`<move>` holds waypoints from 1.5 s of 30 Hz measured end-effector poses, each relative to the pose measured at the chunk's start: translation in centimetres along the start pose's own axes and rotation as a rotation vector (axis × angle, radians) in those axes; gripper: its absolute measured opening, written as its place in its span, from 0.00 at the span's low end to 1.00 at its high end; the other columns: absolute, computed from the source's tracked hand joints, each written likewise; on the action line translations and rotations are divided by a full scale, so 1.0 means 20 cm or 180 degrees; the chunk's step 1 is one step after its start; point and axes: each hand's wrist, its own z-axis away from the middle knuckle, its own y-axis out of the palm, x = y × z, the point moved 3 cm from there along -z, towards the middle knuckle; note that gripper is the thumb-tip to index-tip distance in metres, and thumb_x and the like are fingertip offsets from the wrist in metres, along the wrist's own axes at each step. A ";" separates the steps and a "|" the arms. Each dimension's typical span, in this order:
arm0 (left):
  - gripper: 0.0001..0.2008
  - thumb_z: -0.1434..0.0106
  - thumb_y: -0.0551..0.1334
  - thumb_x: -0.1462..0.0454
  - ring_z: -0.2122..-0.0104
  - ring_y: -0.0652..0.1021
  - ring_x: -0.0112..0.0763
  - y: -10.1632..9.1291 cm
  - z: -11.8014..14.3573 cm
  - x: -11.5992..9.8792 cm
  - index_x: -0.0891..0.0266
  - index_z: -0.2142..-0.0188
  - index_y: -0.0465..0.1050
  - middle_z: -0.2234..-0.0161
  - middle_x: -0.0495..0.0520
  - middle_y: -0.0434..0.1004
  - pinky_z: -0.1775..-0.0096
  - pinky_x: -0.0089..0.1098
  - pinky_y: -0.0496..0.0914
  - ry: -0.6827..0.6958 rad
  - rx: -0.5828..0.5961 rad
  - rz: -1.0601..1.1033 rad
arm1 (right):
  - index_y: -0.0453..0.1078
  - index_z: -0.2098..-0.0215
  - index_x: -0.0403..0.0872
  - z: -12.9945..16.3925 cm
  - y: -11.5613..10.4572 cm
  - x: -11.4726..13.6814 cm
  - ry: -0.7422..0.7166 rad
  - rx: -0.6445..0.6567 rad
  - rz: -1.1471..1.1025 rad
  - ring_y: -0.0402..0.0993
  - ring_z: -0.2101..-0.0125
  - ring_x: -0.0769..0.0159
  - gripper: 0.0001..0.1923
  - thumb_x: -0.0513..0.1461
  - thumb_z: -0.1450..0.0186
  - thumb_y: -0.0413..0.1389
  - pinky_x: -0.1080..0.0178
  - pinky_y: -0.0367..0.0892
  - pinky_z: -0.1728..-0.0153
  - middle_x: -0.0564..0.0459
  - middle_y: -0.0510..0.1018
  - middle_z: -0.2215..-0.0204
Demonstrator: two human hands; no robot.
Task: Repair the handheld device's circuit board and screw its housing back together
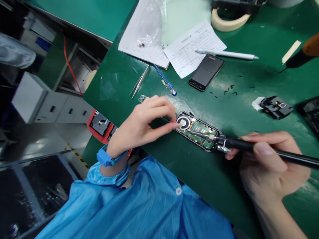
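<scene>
An opened small phone with a bare green circuit board [199, 132] lies on the green mat [224, 186] in front of me. My left hand [144, 121] pinches something thin, its fingertips touching the round speaker [183, 123] at the board's left end. What it pinches is too small to tell. My right hand [269, 162] grips a black soldering iron [261, 149] like a pen, its metal tip resting on the middle of the board. A blue wrist strap sits on my left wrist.
Behind the board lie metal tweezers [140, 81], a blue pen [164, 79], a black phone cover [206, 72], a white pen [226, 54] and printed sheets [191, 48]. A tape roll [229, 20] sits far back; black phone parts [276, 107] lie at right. The table edge runs along the left.
</scene>
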 end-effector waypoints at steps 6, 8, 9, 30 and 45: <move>0.10 0.24 0.71 0.55 0.64 0.80 0.33 -0.02 0.06 0.11 0.56 0.62 0.78 0.63 0.49 0.82 0.58 0.37 0.76 -0.0698 -0.1047 -0.0135 | 0.81 0.66 0.46 0.01 -0.02 -0.06 -0.0404 -0.0332 -0.0529 0.80 0.83 0.66 0.06 0.38 0.36 0.72 0.65 0.71 0.87 0.60 0.82 0.77; 0.10 0.24 0.70 0.54 0.64 0.80 0.32 -0.01 0.07 0.16 0.55 0.59 0.78 0.62 0.50 0.83 0.57 0.37 0.77 -0.0833 -0.1184 -0.0176 | 0.82 0.64 0.46 0.02 -0.03 -0.06 -0.0614 -0.0420 -0.0619 0.83 0.81 0.65 0.10 0.42 0.36 0.75 0.65 0.74 0.86 0.60 0.82 0.75; 0.09 0.25 0.70 0.54 0.64 0.80 0.32 0.01 0.08 0.17 0.56 0.58 0.78 0.61 0.50 0.83 0.57 0.37 0.77 -0.0848 -0.1181 -0.0181 | 0.82 0.63 0.46 0.02 -0.03 -0.06 -0.0709 -0.0435 -0.0630 0.84 0.80 0.65 0.11 0.42 0.37 0.76 0.64 0.76 0.85 0.60 0.82 0.74; 0.09 0.34 0.68 0.61 0.60 0.81 0.36 -0.22 0.35 0.51 0.55 0.54 0.76 0.55 0.53 0.83 0.60 0.38 0.74 -0.1572 -0.2665 -0.0786 | 0.74 0.54 0.53 0.04 -0.08 -0.02 -0.0741 -0.0583 0.0049 0.77 0.76 0.69 0.13 0.43 0.32 0.71 0.65 0.75 0.79 0.60 0.81 0.67; 0.02 0.33 0.65 0.63 0.62 0.80 0.46 -0.21 0.08 0.54 0.55 0.64 0.76 0.63 0.55 0.80 0.50 0.48 0.73 -0.1430 -0.1418 -0.1354 | 0.75 0.51 0.51 0.09 -0.08 -0.05 -0.0491 -0.0202 0.0350 0.75 0.75 0.71 0.13 0.47 0.29 0.68 0.66 0.72 0.74 0.56 0.80 0.64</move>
